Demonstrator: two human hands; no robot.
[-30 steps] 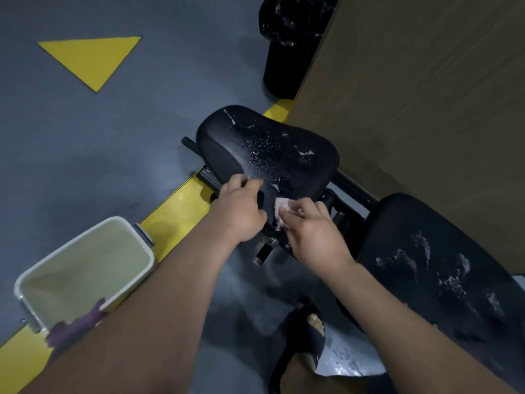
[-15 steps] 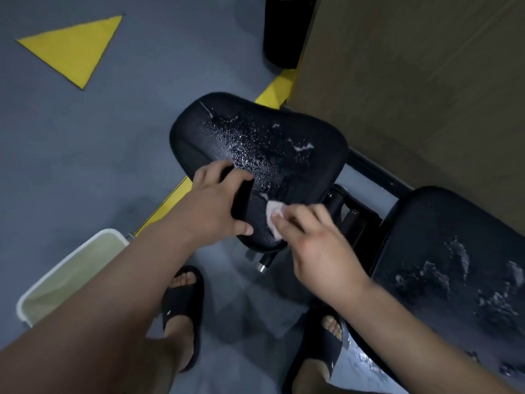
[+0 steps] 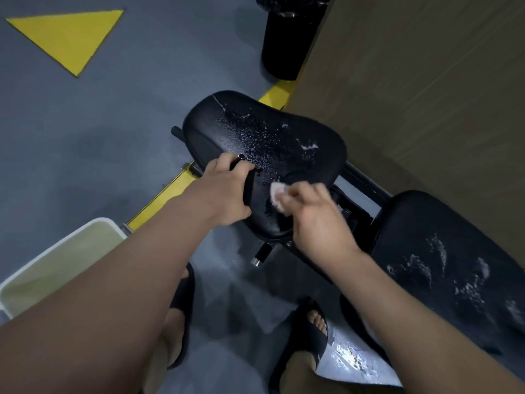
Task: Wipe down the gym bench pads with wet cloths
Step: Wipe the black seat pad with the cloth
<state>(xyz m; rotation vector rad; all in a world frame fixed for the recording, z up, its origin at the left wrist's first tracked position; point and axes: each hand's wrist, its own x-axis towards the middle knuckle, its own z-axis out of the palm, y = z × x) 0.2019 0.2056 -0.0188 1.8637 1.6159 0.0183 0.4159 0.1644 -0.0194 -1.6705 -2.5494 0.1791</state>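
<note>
Right fingers point(image 3: 294, 191) pinched on small pale cloth point(image 3: 277, 194), pressing it to near edge of seat pad point(image 3: 272, 143). Cloth now higher on pad than half second ago, so stroke working up into droplets. Left hand point(image 3: 224, 191) still clamped round pad's near-left edge, steadying. Back pad point(image 3: 443, 251) streaked wet, likely next. Bucket point(image 3: 17, 282) lower left on floor.
</note>
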